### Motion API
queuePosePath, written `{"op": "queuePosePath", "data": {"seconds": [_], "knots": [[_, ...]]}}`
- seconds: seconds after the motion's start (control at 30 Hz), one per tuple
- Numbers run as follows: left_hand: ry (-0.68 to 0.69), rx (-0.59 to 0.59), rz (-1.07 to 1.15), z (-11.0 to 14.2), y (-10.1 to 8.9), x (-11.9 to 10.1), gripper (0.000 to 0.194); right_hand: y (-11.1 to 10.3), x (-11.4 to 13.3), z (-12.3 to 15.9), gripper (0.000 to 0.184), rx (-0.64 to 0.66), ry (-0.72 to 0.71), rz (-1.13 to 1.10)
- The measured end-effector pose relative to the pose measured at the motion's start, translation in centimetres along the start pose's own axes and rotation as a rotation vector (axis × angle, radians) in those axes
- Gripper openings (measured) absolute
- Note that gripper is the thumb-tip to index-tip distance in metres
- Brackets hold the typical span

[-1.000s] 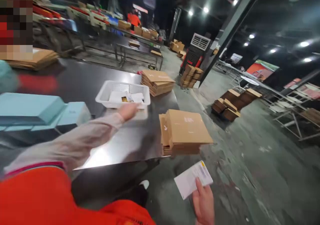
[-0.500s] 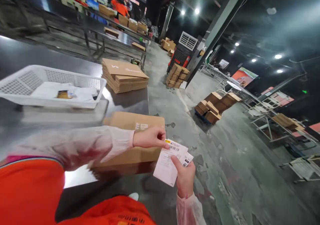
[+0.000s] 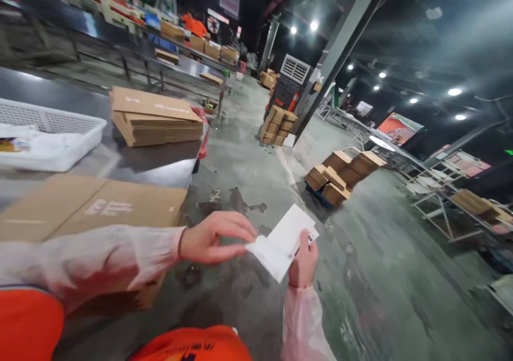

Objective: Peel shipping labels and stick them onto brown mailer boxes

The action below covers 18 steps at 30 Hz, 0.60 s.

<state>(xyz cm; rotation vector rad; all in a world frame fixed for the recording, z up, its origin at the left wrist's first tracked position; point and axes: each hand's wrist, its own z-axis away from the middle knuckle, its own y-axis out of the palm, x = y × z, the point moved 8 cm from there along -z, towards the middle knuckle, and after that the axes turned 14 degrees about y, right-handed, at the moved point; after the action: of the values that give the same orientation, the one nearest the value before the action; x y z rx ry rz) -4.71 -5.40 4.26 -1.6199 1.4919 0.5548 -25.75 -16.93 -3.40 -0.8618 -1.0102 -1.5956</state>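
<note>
Though near table edge [image 3: 188, 164], papers [image 3: 287, 231] clear.

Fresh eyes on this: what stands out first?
Below centre, white paper sheets, gripped by the bare right hand and touched by the left hand. Then the bright orange fabric garment along the bottom edge. At far left, the white perforated plastic basket on the shiny metal table.

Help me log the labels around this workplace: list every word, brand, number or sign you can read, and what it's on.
No text can be read; these markings are too small or blurred:
Paper slips in the right hand: small dark print.
Nearest cardboard: white print.
Cardboard stack beyond it: white marks.
Orange garment: dark print.
Hanging sign at the back.
</note>
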Motion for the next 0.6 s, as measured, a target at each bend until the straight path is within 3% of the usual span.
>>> {"op": "queuePosePath", "data": {"seconds": [0.07,0.13,0.23,0.3,0.4,0.47,0.6], "knots": [[-0.157,-0.001,0.299,-0.3,3.5,2.1,0.055,-0.9,2.9,-2.9,0.056,-0.041,-0.082,0.087],[-0.325,-0.107,0.535,-0.8,6.7,4.7,0.07,-0.2,5.3,-5.2,0.055,-0.03,-0.18,0.147],[-0.467,-0.35,0.484,-1.8,8.7,9.1,0.066,3.6,6.7,-7.9,0.054,0.123,-0.25,0.14],[-0.536,-0.534,0.258,-1.7,7.6,11.6,0.055,7.2,6.4,-9.6,0.053,0.252,-0.232,0.124],[-0.564,-0.802,-0.076,-0.2,3.5,13.1,0.035,12.7,4.8,-13.0,0.05,0.366,-0.187,0.162],[-0.494,-0.929,-0.206,1.0,0.5,12.5,0.035,16.2,2.7,-16.2,0.049,0.42,-0.124,0.214],[-0.389,-1.13,-0.373,3.0,-4.6,10.2,0.037,22.7,-3.9,-22.2,0.048,0.598,-0.027,0.424]]}}
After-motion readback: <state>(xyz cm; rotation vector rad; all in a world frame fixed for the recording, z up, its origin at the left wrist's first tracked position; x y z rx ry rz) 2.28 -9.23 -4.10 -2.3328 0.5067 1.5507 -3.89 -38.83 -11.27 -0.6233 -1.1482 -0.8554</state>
